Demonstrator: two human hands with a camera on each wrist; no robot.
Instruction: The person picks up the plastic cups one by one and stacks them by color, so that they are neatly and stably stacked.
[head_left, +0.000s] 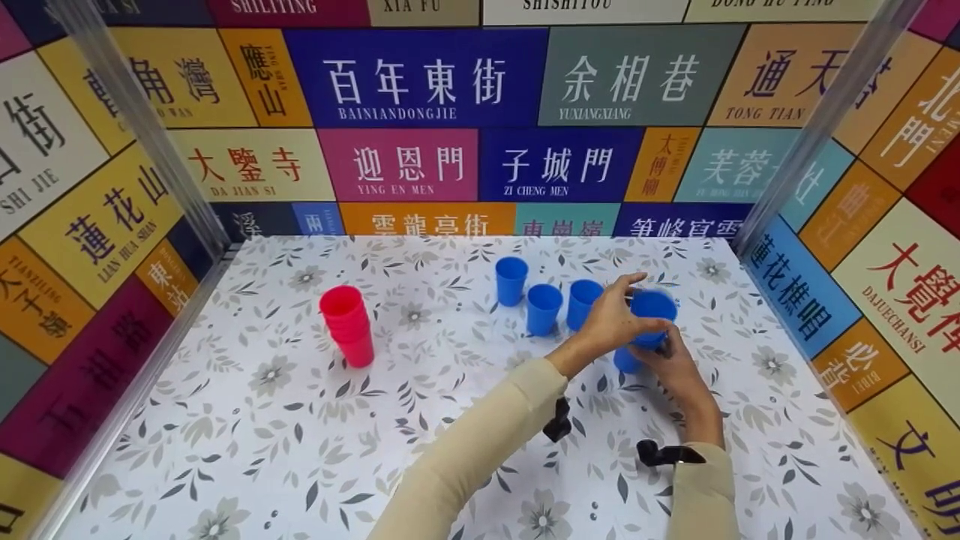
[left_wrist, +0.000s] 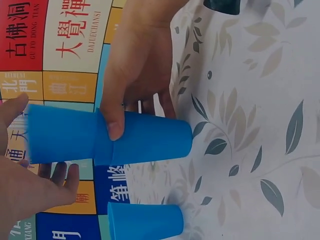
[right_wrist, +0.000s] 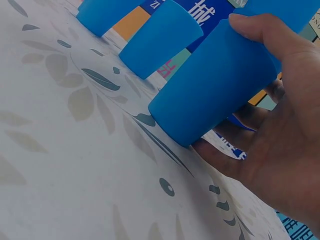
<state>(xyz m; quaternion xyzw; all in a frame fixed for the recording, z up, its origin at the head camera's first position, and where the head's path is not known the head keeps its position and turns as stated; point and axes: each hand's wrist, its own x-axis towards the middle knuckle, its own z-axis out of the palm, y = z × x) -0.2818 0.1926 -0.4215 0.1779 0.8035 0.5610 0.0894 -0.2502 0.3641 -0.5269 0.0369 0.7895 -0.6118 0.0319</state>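
Two blue cups are joined end to end, the upper cup [left_wrist: 62,132] partly inside the lower cup [left_wrist: 152,137]. My left hand [head_left: 611,319] holds the upper one near its rim, thumb on one side and fingers on the other. Lower down, my right hand [head_left: 679,367] grips the lower cup, its thumb [right_wrist: 250,27] lying across the seam between the two. The lower cup's base is close over the table in the right wrist view. Both hands cover much of the pair in the head view.
Three single blue cups stand upright left of the hands: a far cup [head_left: 511,281], a nearer cup [head_left: 544,311] and another cup [head_left: 583,304] beside my left hand. A stack of red cups [head_left: 351,330] stands farther left on the flower-patterned table [head_left: 300,450]. Printed panels [head_left: 412,75] enclose the table.
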